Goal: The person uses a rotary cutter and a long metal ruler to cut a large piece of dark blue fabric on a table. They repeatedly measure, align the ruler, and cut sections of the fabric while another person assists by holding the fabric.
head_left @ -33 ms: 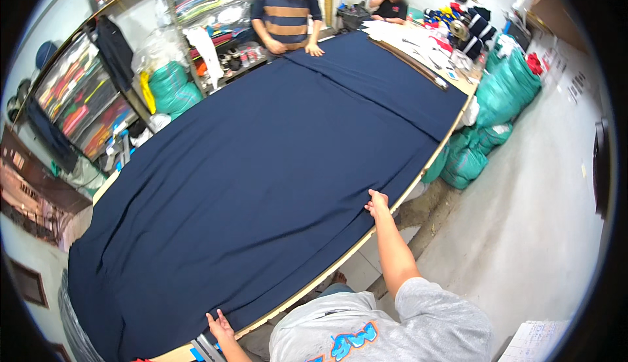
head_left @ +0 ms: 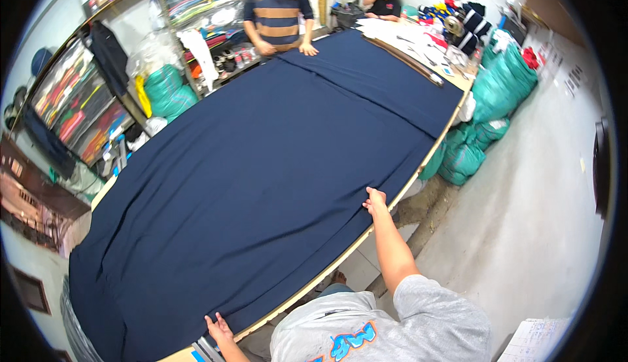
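A broad sheet of dark navy fabric point(head_left: 261, 185) covers most of a long table, with soft wrinkles along its left part and a raised fold across its far part. At the near edge, my right hand point(head_left: 375, 201) pinches the fabric, its fingers curled. Lower down and further left, my left hand point(head_left: 220, 329) grips the same near edge between thumb and fingers; part of its hold is hard to make out. Across the table, a co-worker in a striped shirt point(head_left: 278, 18) rests both hands at the fabric's far edge.
The pale table edge point(head_left: 307, 288) shows along my side. Beyond the fabric lie a long dark bar point(head_left: 418, 67), papers and scissors. Green sacks point(head_left: 500, 93) stand at the right, another green sack point(head_left: 169, 92) at the left. Shelves hold folded cloth point(head_left: 82, 110). A second person point(head_left: 384, 2) sits behind.
The whole view has shifted slightly, so the far things sit a little further left. Both my hands stay at the same places on the fabric edge.
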`<state>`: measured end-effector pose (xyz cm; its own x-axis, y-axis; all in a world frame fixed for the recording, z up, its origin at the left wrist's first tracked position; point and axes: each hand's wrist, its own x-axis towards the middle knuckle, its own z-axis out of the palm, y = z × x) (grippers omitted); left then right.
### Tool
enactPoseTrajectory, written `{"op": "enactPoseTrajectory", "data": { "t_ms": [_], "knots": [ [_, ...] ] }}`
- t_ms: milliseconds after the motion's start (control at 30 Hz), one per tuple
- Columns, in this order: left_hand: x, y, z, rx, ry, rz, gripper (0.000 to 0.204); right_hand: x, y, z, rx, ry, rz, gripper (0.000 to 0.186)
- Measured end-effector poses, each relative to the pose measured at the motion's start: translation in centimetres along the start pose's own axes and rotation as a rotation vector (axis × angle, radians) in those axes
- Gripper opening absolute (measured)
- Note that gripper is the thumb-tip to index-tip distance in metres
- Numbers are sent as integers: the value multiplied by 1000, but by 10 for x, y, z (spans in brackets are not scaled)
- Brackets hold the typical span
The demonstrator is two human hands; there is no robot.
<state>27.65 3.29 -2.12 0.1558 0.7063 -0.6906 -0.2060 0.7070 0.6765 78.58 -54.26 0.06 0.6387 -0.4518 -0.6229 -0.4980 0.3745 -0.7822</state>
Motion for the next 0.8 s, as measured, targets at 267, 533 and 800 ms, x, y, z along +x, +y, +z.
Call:
{"op": "enactPoseTrajectory", "data": {
  "t_ms": [267, 533, 800],
  "knots": [
    [4, 41, -10, 319, 269, 175, 47, 71, -31, -31, -42, 41, -51, 61],
    [31, 51, 26, 169, 413, 415, 70, 54, -35, -69, -181, 218, -381, 60],
    [-52, 113, 49, 424, 767, 688, 82, -30, -57, -44, -322, 349, -510, 36]
  ]
}}
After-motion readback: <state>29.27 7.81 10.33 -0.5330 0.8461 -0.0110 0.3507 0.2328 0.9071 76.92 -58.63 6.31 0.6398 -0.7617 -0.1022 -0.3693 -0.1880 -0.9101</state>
